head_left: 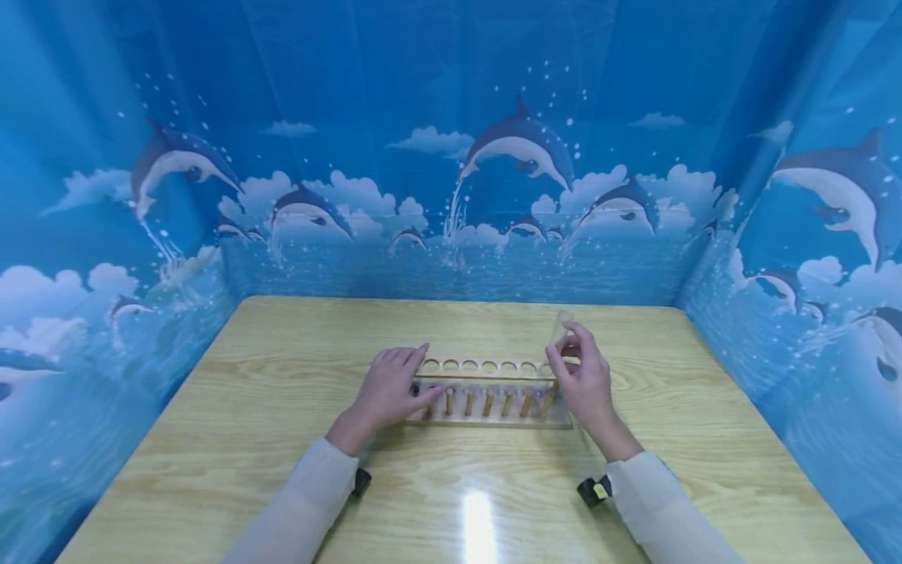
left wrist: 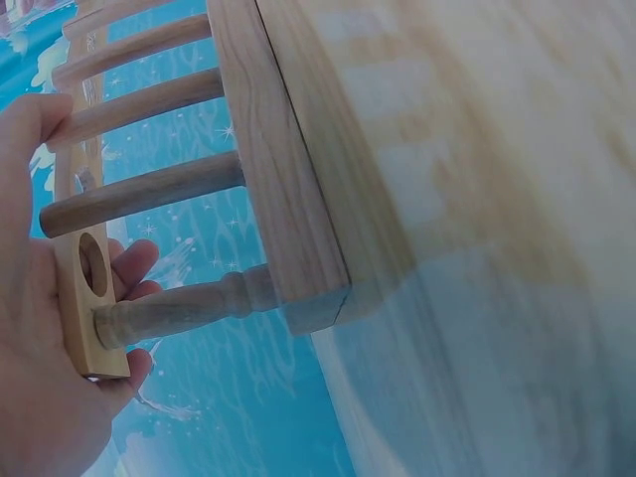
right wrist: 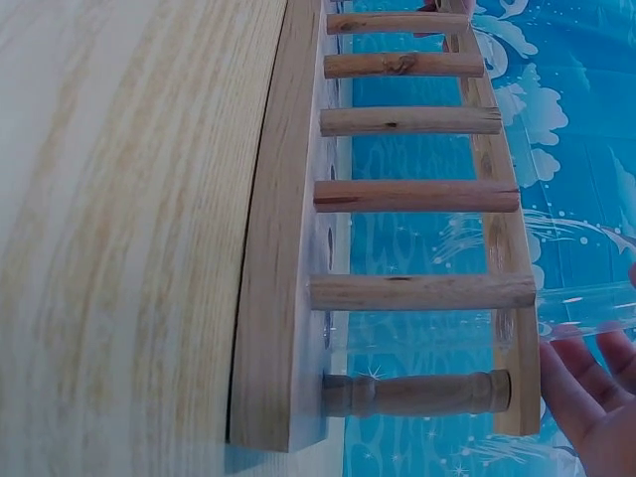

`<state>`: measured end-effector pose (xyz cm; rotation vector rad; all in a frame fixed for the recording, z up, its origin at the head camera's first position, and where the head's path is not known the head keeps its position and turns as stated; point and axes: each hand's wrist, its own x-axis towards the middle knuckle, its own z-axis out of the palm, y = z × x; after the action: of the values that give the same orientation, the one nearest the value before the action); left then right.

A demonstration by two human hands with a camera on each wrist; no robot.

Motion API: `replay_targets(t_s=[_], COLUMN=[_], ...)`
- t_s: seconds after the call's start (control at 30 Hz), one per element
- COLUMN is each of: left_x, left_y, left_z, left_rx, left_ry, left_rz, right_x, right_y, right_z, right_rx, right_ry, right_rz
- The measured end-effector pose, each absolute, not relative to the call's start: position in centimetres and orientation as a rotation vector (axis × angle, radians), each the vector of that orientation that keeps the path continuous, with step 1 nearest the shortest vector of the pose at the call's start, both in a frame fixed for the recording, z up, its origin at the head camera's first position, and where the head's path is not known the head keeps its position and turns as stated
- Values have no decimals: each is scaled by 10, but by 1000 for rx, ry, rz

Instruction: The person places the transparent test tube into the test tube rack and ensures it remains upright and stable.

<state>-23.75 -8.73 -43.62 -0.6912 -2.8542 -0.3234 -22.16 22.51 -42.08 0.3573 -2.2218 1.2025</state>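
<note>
A wooden test tube rack (head_left: 486,421) stands on the table, with a row of round holes in its top bar and upright pegs along the front. My left hand (head_left: 391,384) grips the left end of the top bar (left wrist: 81,328), the thumb in front and fingers behind. At the right end, my right hand (head_left: 585,376) pinches a clear glass test tube (head_left: 561,327). In the right wrist view this test tube (right wrist: 586,301) passes through the top bar near its end, its lower part faintly visible behind the pegs.
The wood-patterned table (head_left: 282,470) extends around the rack. Blue curtains (head_left: 395,78) with dolphins hang behind the table and along both sides. A bright light reflection lies on the tabletop in front.
</note>
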Motion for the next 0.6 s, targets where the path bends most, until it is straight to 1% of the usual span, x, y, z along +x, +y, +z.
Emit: replay_targets(t_s=[0.6], left_x=[-238], left_y=[-88], left_z=[-437], left_rx=[-703], left_ry=[-2839], left_rz=[-308], right_x=[-221], right_y=[225], right_z=[-420], right_rx=[341], right_ry=[-2249], right_rz=[1234])
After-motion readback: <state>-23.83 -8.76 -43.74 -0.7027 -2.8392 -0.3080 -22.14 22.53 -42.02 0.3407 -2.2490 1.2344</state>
